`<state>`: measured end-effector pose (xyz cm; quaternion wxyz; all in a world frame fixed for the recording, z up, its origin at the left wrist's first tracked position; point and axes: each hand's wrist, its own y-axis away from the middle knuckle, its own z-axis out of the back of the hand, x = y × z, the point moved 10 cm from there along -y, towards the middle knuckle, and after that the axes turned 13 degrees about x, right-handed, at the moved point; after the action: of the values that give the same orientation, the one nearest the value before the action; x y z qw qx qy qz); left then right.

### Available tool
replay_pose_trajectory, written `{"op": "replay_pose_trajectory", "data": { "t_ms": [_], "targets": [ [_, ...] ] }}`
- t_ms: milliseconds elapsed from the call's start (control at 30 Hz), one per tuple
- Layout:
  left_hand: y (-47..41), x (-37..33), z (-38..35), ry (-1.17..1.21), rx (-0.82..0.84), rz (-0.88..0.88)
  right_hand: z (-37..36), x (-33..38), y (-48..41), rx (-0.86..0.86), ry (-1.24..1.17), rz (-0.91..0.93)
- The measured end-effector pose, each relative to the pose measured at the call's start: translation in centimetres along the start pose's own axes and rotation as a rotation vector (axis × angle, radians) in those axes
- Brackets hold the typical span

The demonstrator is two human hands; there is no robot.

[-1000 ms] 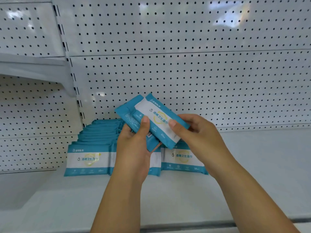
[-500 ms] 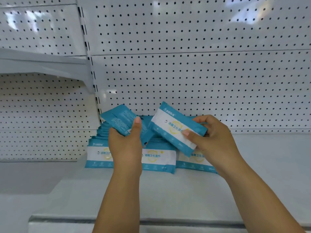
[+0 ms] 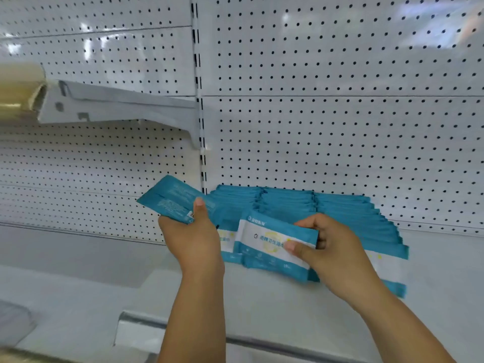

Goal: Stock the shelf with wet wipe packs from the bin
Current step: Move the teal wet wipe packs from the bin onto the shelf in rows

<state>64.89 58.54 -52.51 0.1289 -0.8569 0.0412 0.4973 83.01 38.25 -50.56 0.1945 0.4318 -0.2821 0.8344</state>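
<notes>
Where the right hand grips a pack, stocked rows lie half-hidden.

Count: left hand 1 pack, right hand 1 pack; 3 pack rows on shelf; 1 bracket above shelf.

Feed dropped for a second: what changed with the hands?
The right hand pulled one teal-and-white plastic wet wipe pack away from the left hand and lowered it to the shelved rows of packs. The left hand still holds its teal pack; rows unchanged.
</notes>
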Motion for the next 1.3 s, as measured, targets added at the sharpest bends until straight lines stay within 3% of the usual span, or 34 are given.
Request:
{"op": "replay_pose_trajectory", "data": {
  "t_ms": [133,333,567,667,767,867,1200,1300],
  "targets": [
    [-1.1,-1.0,2.8,-0.044,-0.116,-0.033,-4.1,0.8,-0.9,0.07,0.044,0.049],
    [-2.4,0.3,4.9,0.009,-0.136,0.054,-8.6,3.5,-3.3,0.072,0.24,0.095],
    [-3.4,0.2,6.2,0.023,-0.149,0.063,-9.8,4.9,-4.9,-0.096,0.655,0.203],
    [-3.4,0.1,6.1,0.03,-0.136,0.065,-9.7,4.8,-5.2,-0.129,0.687,0.196],
    [-3.1,-0.1,5.6,0.049,-0.094,0.07,-8.8,4.5,-4.7,-0.125,0.541,0.169],
    [-2.6,-0.5,3.8,0.06,0.005,0.08,-6.2,4.7,-3.7,-0.179,0.228,0.178],
    [2.7,0.9,-8.2,0.113,0.614,0.208,-1.8,2.8,-2.1,-0.084,-0.298,-0.018],
    [4.3,1.5,-10.7,0.016,0.699,0.193,0.0,2.4,-1.4,-0.118,-0.386,0.013]
  ]
}}
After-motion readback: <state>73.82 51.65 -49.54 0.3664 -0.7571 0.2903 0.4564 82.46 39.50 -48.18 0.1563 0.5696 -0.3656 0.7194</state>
